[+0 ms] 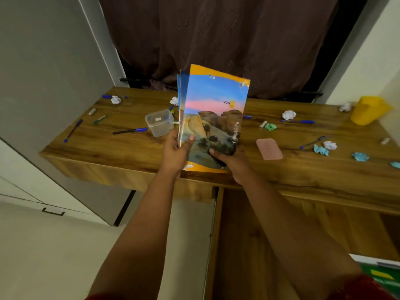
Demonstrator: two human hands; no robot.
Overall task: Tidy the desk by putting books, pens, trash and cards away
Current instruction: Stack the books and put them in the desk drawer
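Upright above the desk (129,148), books (213,118) were gripped at the bottom edge by the left hand (175,152) and right hand (232,161), thumbs pressed on the cover; pens (129,131), paper balls (289,114), a tub (159,122) were partly hidden behind.

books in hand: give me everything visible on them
The books are a fanned stack of thin glossy softcovers, at least three by the offset edges at left. The front cover has an orange border, a blue and pink sky over brown rocks, and a "You" logo at right. They are held upright, tilted slightly, above the front edge of the desk. The left hand grips the lower left edge, thumb on the cover; the right hand grips the bottom right, thumb on the cover.
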